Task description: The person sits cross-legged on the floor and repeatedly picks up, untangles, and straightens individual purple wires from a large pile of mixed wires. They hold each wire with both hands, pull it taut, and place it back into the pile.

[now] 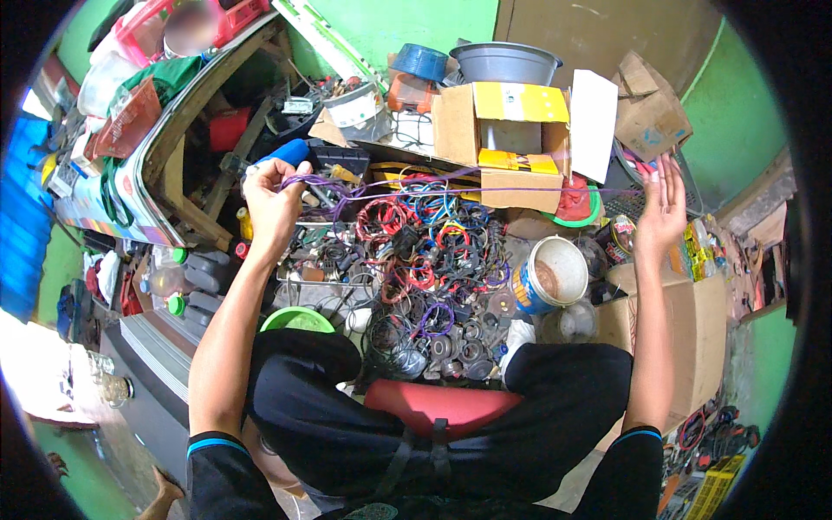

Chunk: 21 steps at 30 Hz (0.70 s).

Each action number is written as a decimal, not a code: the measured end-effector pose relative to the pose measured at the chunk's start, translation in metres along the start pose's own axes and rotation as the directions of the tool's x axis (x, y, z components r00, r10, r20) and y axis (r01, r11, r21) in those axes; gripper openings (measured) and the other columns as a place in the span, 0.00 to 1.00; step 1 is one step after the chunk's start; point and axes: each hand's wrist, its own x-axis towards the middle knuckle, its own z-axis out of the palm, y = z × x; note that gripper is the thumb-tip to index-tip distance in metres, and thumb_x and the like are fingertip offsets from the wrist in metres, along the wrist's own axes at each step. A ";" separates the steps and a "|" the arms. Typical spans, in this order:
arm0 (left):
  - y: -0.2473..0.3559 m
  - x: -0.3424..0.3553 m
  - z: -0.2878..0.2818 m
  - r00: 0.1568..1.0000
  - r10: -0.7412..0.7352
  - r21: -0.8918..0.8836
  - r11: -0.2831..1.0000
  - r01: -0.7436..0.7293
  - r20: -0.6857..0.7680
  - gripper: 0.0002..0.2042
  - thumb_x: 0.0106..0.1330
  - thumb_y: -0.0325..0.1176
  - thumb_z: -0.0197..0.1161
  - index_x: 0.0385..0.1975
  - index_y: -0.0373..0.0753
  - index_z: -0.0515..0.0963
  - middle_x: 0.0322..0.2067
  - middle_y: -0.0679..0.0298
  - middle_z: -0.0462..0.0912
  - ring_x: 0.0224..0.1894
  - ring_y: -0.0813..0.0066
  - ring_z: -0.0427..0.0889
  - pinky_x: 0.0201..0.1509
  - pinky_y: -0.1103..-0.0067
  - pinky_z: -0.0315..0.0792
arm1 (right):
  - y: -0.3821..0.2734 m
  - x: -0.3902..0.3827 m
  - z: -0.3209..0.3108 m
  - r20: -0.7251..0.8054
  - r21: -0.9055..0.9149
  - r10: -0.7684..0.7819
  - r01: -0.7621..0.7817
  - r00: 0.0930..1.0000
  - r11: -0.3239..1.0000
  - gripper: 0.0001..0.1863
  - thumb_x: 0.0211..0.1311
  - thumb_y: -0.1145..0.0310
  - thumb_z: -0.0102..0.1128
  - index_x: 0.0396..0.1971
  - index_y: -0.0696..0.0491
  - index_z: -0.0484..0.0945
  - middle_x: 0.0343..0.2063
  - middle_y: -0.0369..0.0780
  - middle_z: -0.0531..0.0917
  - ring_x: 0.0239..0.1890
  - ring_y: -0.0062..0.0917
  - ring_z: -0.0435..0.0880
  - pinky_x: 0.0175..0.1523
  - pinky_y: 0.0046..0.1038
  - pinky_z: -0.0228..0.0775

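Observation:
Purple wire point(416, 190) stretches across in front of me between my two hands, well above the pile on the floor. My left hand point(272, 201) is closed round a bunch of it, with loose loops hanging beside the fingers. At the other end, my right hand point(662, 204) is raised with its fingers pointing up, and the strands run to its thumb side; the exact grip there is partly hidden. Below the wire lies a heap of coiled cables point(433, 234) in red, black, blue and purple, mixed with small metal and electrical parts.
A white-and-blue bucket point(555, 273) and an open cardboard box point(520, 186) stand beyond my knees. A green basin point(297, 319) sits by my left leg. More cardboard point(702, 338) lies under my right arm. At left is a cluttered wooden-framed table point(173, 165).

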 end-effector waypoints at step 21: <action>-0.007 0.005 -0.014 1.000 -0.001 -0.050 0.999 0.001 0.010 0.12 0.61 0.26 0.62 0.18 0.39 0.67 0.13 0.74 0.66 0.11 0.90 0.58 0.13 0.86 0.48 | 0.025 -0.006 -0.022 0.530 -0.644 0.030 0.379 0.847 0.665 0.15 0.55 0.62 0.62 0.36 0.57 0.78 0.36 0.44 0.81 0.45 0.26 0.77 0.54 0.28 0.63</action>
